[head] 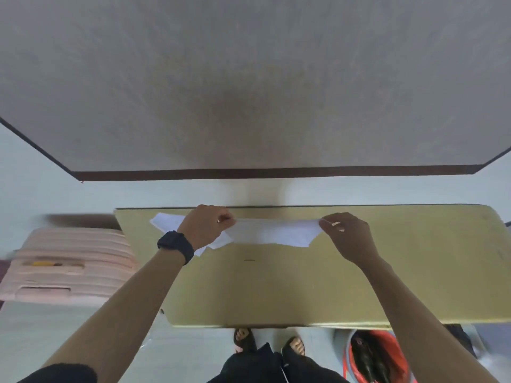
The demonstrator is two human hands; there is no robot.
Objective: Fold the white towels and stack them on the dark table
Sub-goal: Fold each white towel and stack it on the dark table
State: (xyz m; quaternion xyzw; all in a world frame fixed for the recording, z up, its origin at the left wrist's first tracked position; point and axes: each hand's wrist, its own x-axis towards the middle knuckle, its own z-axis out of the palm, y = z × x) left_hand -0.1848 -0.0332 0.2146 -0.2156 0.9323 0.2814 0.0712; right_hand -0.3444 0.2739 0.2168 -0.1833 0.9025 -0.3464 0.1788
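Both hands are up at the far edge of the table (pixel 276 286) now, and the white towel (pixel 273 233) is stretched between them, its top edge pulled into a nearly straight line and its lower edge sagging down to the tabletop. The left hand (pixel 206 226), with a black smartwatch (pixel 175 246) on the wrist, is curled tight and pinches the towel's left end; the right hand (pixel 348 236) pinches the right corner between thumb and fingertips. More white cloth (pixel 166 221) pokes out to the left of the left hand and under its wrist, flat on the table, and I can't tell if it's the same towel or a second one. The tabletop reads olive-yellow under this light. Off the table's left end sits a pink ribbed case (pixel 69 261), blurred. Down below the near edge, sandalled feet (pixel 243 338) on the pale floor, and to the right an orange-and-grey bucket (pixel 378 355) with something dark inside.
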